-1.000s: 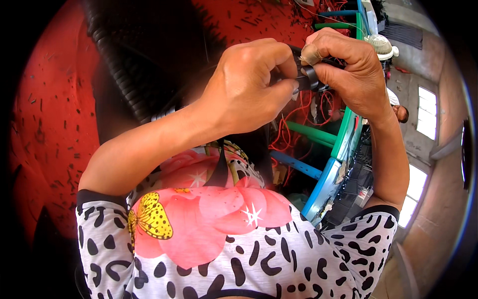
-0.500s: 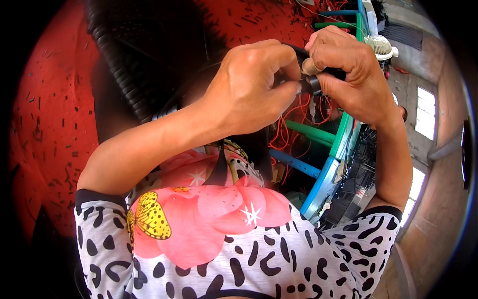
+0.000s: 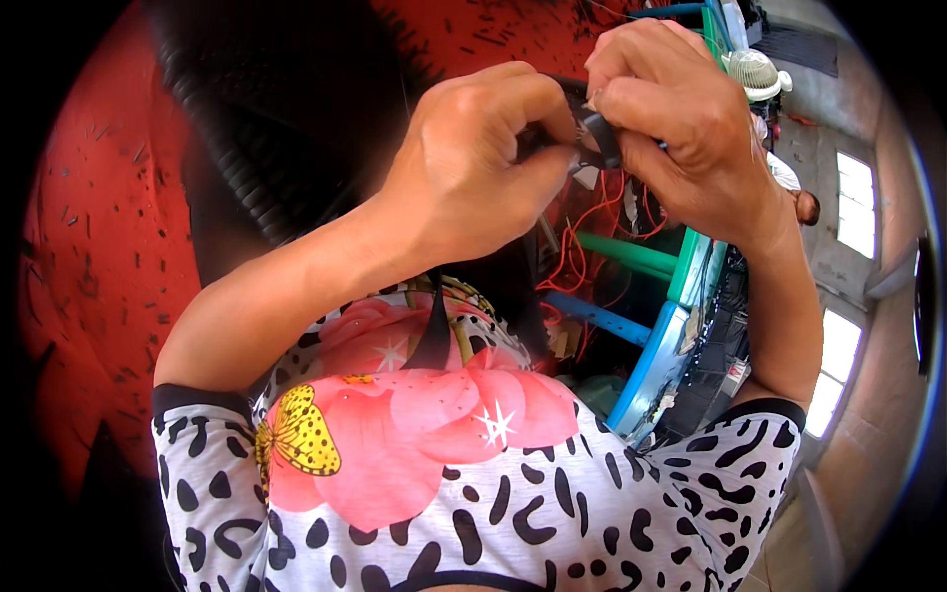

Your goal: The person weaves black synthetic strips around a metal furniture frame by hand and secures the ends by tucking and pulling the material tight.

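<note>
My left hand [image 3: 464,163] is closed, thumb and forefinger pinched at one end of a curved black strip [image 3: 604,141]. Facing it, my right hand [image 3: 681,118] is closed too, its curled fingers gripping the strip's other side. Between the two hands the strip bends into a short loop; the rest is hidden behind my fingers. Beyond and left of my hands lies a large dark piece with a ridged, wrapped-looking edge [image 3: 222,148]. Much of it is too dark to make out.
Red flooring [image 3: 109,247] strewn with small black scraps spreads at the left. A bench frame has a green bar [image 3: 626,255] and a blue bar [image 3: 597,318], with orange cords [image 3: 572,242] nearby. A white fan [image 3: 755,74] and another person [image 3: 784,173] are at the far right.
Both hands have shifted slightly up and to the left, still gripping the strip. More of its loop shows between them. The person at the far right has come further into view.
</note>
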Demonstrator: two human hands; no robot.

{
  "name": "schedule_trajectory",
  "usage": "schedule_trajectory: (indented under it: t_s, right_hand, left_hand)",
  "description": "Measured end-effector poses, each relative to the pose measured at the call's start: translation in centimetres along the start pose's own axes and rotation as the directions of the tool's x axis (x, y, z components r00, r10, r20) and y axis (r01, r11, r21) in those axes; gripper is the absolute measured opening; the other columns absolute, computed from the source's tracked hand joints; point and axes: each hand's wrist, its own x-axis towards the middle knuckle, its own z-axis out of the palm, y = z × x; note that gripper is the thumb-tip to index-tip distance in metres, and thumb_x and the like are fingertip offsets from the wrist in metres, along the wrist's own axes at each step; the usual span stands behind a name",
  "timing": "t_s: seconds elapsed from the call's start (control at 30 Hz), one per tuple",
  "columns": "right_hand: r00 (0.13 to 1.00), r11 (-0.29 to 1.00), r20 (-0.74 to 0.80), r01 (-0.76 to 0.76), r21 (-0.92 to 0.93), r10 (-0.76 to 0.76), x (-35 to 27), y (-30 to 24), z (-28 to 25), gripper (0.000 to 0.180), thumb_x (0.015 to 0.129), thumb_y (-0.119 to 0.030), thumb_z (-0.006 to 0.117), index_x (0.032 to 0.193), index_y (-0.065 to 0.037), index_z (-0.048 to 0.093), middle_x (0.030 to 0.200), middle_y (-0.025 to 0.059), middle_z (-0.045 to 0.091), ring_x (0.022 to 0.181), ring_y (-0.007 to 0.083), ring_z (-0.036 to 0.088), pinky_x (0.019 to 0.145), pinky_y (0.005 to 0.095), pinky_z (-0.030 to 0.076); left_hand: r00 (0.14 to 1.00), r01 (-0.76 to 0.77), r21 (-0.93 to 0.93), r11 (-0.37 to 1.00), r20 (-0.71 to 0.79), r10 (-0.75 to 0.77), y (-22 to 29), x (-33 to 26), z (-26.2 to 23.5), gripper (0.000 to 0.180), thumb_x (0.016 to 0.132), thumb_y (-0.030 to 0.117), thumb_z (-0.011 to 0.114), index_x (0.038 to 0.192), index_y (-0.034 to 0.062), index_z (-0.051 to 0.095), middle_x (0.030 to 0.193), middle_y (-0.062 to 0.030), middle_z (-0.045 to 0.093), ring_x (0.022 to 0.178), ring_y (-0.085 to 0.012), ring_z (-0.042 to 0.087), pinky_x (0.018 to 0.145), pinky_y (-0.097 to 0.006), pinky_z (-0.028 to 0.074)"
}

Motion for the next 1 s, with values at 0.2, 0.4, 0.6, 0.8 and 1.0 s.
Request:
schedule_trajectory:
  t_s: [0.2,0.4,0.6,0.8,1.0]
  right_hand:
    - [0.99,0.972,-0.102,-0.073,0.222,0.098,-0.4,0.4,1.1,0.019,0.07,0.006,0.061,0.089,0.002,0.06,0.089,0.0116,0.061,0.084,0.0268,0.058,0.077,0.0331,0.045]
    - [0.915,0.942,-0.266,0.246,-0.227,-0.303,0.1,-0.4,0.8,0.031,0.055,-0.01,0.073,0.083,0.0,0.064,0.084,0.0104,0.059,0.075,0.028,0.058,0.065,0.0376,0.049]
    - [0.921,0.925,-0.248,0.217,-0.311,-0.299,0.8,-0.5,0.5,0.024,0.054,-0.01,0.07,0.075,-0.001,0.064,0.079,0.0108,0.059,0.072,0.0263,0.059,0.062,0.0366,0.049]
    - [0.972,0.993,-0.222,-0.058,0.106,0.08,0.4,-0.3,1.1,0.013,0.076,0.001,0.067,0.087,0.002,0.062,0.08,0.0121,0.061,0.075,0.027,0.061,0.07,0.0336,0.048]
    - [0.986,0.986,-0.059,-0.152,0.062,0.156,1.1,-0.2,1.0,0.015,0.074,0.004,0.062,0.088,-0.001,0.061,0.074,0.0071,0.057,0.07,0.0215,0.058,0.068,0.03,0.046]
  left_hand:
    - [0.984,-0.143,0.039,0.989,-0.102,0.146,-0.7,0.0,-0.3,0.013,0.068,0.001,0.067,0.08,0.0003,0.062,0.077,-0.0111,0.06,0.068,-0.0273,0.062,0.06,-0.034,0.048]
    - [0.998,-0.061,0.0,0.998,-0.016,0.061,-1.0,0.5,-0.8,0.013,0.07,0.005,0.07,0.079,0.0009,0.061,0.076,-0.0092,0.059,0.065,-0.0244,0.059,0.059,-0.031,0.047]
    - [0.991,-0.097,-0.024,0.995,-0.098,0.094,-1.5,0.2,-0.7,0.014,0.068,0.0,0.071,0.076,0.0015,0.06,0.074,-0.0093,0.058,0.063,-0.0233,0.058,0.056,-0.032,0.045]
    - [0.993,-0.081,0.024,0.996,-0.09,0.083,-1.2,0.2,-0.8,0.012,0.068,0.0,0.069,0.076,0.0009,0.06,0.073,-0.0104,0.058,0.065,-0.0243,0.059,0.058,-0.032,0.046]
    - [0.968,-0.165,-0.053,0.985,-0.201,0.151,-1.1,-0.2,-0.6,0.018,0.068,0.001,0.07,0.084,0.0003,0.061,0.075,-0.0093,0.06,0.067,-0.0206,0.061,0.061,-0.028,0.048]
